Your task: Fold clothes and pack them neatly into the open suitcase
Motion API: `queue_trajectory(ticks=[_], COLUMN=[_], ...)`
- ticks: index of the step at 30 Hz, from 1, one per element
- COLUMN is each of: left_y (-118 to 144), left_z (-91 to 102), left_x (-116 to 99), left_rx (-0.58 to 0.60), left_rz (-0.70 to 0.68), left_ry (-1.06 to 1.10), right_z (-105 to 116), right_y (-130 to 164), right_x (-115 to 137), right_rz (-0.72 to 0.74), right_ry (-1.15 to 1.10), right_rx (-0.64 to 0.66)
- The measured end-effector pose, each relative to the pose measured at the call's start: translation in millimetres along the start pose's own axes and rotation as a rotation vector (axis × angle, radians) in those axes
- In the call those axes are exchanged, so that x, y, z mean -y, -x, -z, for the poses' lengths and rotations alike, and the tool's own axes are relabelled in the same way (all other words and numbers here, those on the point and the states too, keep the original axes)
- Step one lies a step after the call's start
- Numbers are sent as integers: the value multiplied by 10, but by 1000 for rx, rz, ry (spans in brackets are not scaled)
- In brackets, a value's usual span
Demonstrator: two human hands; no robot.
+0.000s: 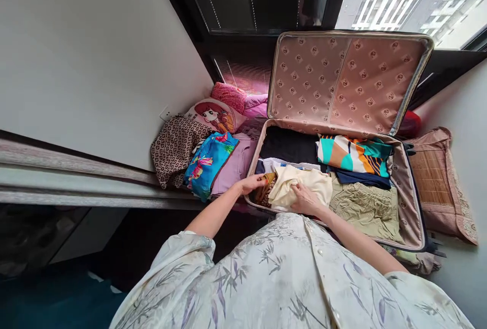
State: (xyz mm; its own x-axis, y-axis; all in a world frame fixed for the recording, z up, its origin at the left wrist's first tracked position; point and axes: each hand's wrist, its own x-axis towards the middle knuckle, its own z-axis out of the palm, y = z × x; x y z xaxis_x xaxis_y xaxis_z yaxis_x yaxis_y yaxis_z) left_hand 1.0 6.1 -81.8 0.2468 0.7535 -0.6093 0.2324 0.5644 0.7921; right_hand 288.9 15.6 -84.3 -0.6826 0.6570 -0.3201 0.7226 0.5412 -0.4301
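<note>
An open suitcase with a pink printed lining lies in front of me, holding folded clothes. My left hand reaches over its near left rim, fingers stretched out against a brown-and-mustard patterned garment. On a folded cream garment rests my right hand, its fingers closed on the bunched cloth. Khaki trousers with a gathered waist lie to the right of that. Behind them are a colourful patterned garment, a navy piece and black clothing.
The raised lid leans by the window. Left of the suitcase sit a blue floral garment, mauve cloth, a brown patterned cloth and a cartoon cushion. A woven mat cushion stands at the right.
</note>
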Motion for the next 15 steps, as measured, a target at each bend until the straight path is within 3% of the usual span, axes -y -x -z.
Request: queue_trajectory(ticks=[3,5,8,10,15], left_y=[52,0,-108,-130,68], left_z=[-106,-213,-394,-506,-604], left_x=[168,227,206,131,-166], left_rx=[196,265,268,280,487], left_rz=[-120,-88,8,-20,-35], left_ry=[370,510,488,463,609], right_z=[-89,-174,-293,-347,-216], right_y=[-3,6,47,98,242], right_x=[-32,-31,10,65,285], right_rz=[-71,-104,-121,-154,-237], right_ry=[-118,-165,-218,-283,-339], right_rx=[-87,-162,-254,-316,-488])
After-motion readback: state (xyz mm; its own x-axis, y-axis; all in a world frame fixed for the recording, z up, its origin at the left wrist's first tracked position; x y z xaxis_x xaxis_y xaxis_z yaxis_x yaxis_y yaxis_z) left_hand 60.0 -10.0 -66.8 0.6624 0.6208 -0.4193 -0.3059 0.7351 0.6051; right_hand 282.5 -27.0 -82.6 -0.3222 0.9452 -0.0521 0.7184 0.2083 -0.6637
